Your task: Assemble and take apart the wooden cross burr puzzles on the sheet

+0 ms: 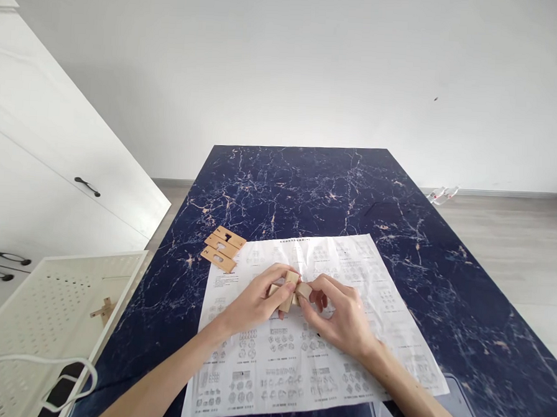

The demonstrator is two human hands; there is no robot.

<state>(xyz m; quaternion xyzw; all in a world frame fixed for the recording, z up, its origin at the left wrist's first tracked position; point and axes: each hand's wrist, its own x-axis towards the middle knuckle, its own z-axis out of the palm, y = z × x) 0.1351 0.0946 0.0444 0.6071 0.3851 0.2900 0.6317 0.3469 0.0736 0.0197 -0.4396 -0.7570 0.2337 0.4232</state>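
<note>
Over the middle of a printed sheet (307,378), both of my hands grip a small wooden block puzzle (291,296) made of interlocked pale bars. My left hand (262,295) is closed round its left side, thumb on the front of an upright bar. With thumb and fingertips, my right hand (341,311) pinches a bar end on the puzzle's right side. Fingers cover part of the puzzle, so its full shape is hidden. The creased sheet carries rows of small line diagrams and lies flat on the table.
Thin wooden plates (220,258) with cutouts overlap at the sheet's upper left corner. The sheet rests on a dark blue marble-patterned table (289,190). At left, a white perforated container (45,296) holds a wooden piece (105,310) beside a white cable (32,358).
</note>
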